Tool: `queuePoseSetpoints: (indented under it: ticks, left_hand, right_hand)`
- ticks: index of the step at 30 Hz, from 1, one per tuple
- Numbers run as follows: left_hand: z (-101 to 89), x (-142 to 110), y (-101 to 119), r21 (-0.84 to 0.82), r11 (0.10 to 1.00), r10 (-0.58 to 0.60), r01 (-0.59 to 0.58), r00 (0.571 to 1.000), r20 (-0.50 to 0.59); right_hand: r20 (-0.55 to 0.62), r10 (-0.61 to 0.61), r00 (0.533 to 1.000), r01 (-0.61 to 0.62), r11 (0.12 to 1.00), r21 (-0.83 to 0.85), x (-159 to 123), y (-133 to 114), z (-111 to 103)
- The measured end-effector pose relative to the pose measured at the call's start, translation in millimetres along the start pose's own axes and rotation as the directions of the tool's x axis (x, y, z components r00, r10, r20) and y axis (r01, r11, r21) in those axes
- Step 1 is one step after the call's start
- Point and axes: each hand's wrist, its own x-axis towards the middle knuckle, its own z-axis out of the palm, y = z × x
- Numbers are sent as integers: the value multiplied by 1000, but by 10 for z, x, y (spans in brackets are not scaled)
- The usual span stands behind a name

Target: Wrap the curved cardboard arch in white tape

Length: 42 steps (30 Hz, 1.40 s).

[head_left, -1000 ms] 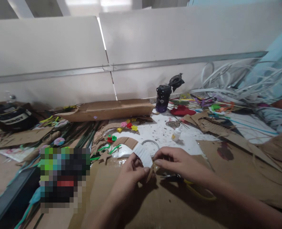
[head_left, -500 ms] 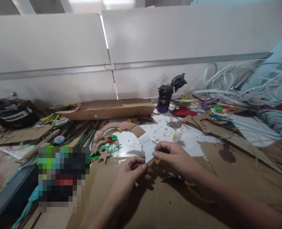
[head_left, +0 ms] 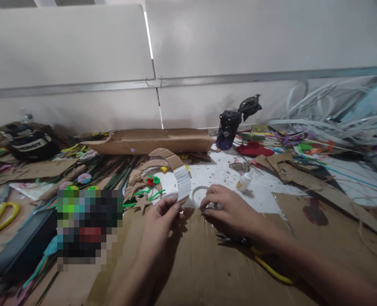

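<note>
On a large cardboard sheet [head_left: 195, 267], the left hand [head_left: 159, 216] pinches the lower end of a curved cardboard strip [head_left: 171, 158] partly wrapped in white paper [head_left: 182, 182]. The right hand [head_left: 231, 209] curls against a thin grey ring [head_left: 198, 196]; whether it grips cannot be told. Yellow-handled scissors [head_left: 271, 265] lie below.

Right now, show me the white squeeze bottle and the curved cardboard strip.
white squeeze bottle [head_left: 243, 182], head view, on its body.
curved cardboard strip [head_left: 171, 158], head view, on its bare brown part.
</note>
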Motion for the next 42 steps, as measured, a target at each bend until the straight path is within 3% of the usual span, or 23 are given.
queuePoseSetpoints:
  ticks: [5, 10, 18, 28, 42]
  left_hand:
    - [-9, 23, -20, 12, 1000, 12, -12, 1000, 11]
    - [-3, 21, -48, 38, 999, 28, -28, 1000, -5]
    - [11, 85, -34, 212, 967, 107, -138, 983, 151]
    - [40, 55, -25, 257, 953, 109, -163, 972, 210]
    - [20, 58, -56, 284, 941, 121, -186, 965, 233]
  right_hand:
    - [-22, -79, 997, 78, 996, -40, 2, 67, 107]
    - [13, -55, 998, 55, 998, 34, -6, 55, 69]
    - [37, -84, 996, 78, 986, 145, 24, -140, -80]
    - [31, -20, 999, 20, 1000, 19, 81, -274, -4]
    - [-54, -56, 997, 45, 980, -192, 114, -294, 68]
